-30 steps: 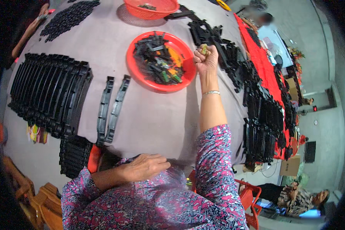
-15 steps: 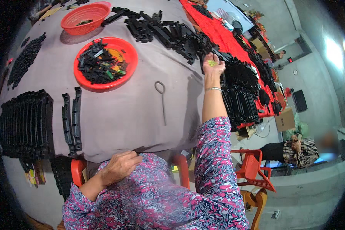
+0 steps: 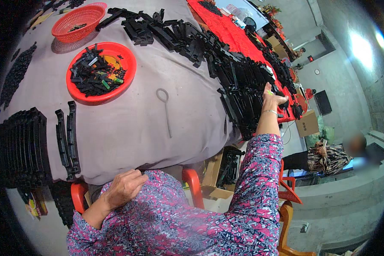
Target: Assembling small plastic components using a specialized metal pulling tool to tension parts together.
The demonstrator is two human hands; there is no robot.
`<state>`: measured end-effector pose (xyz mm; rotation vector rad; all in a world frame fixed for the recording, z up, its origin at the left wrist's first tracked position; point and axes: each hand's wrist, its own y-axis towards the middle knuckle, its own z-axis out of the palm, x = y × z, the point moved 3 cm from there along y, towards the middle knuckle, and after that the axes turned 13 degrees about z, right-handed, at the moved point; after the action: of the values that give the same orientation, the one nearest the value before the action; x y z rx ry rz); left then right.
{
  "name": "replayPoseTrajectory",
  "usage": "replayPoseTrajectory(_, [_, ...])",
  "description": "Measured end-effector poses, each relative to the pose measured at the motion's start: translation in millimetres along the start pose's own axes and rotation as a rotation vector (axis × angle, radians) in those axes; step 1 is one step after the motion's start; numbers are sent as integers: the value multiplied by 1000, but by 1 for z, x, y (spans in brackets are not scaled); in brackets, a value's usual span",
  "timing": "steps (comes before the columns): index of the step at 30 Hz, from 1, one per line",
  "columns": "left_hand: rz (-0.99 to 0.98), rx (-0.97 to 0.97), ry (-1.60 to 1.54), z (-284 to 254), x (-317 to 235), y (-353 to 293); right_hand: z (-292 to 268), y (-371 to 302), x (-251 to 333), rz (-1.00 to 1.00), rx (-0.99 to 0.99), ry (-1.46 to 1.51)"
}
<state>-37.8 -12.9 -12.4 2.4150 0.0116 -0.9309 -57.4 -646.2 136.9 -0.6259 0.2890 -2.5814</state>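
My right hand point(image 3: 272, 99) is stretched far out to the right, over rows of long black plastic strips point(image 3: 243, 85) at the table's edge. Its fingers point away and the thumb is spread. A small yellow-green bit point(image 3: 269, 92) shows against the palm; how many pieces lie there I cannot tell. My left hand point(image 3: 124, 187) rests near my lap by the table's front edge, fingers loosely curled, with nothing visible in it. Nearest to it on the cloth are two black strips point(image 3: 68, 141) lying side by side.
A red tray point(image 3: 130, 77) holds small black parts and green pieces. Beyond it is a red mesh basket point(image 3: 77, 26). A metal rod with a looped end point(image 3: 167, 115) lies mid-table. Stacked black strips point(image 3: 23, 145) stand left. A person point(image 3: 328, 160) is at the right.
My right hand has reached farther right and nearer, its palm turned from facing up to more sideways. The view has shifted right, showing an open carton below the table edge. My left hand stays put.
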Motion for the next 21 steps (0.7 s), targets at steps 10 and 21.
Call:
replayPoseTrajectory(10, [5,-18,-16,-2,-4,4,-15,-5,36,-101,20,-51])
replayPoseTrajectory(21, [20,-34,10,8,-3,0,-36,29,21,34,-119,-257])
